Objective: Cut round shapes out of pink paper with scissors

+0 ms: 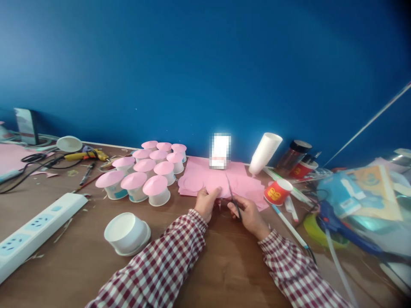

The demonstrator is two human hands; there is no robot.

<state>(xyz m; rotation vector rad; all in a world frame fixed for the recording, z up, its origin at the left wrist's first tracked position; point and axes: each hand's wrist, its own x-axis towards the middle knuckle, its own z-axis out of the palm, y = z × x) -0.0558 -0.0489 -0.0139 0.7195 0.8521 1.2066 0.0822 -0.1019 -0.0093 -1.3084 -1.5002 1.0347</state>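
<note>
Nearest: checked sleeves on both arms, reaching forward over the brown table. Left of them, an upturned white tub sits on the table. Power strip further left, running off the frame edge.

Left hand: closed on the pink piece, thumb on top, at its near edge. Right hand: fingers wrapped on the scissors, blades pointing away from the person, at the right side of the piece. Can't tell how far the blades are apart. Piece is over the near part of the pink sheets, which lie flat on the table.

Right side: blue glue gun by a yellow-green tape roll; white marker lying at a slant; red cup upright just beside the sheets.

Left of the sheets: twelve white cups with pink discs on top, four rows of three.

Further back: white cup stack, leaning right; dark-lidded jar with a second red cup in front, pens in it. Yellow glue gun far left among cables. Pixelated bright patch behind the piece, contents unreadable. Blue wall behind everything.
</note>
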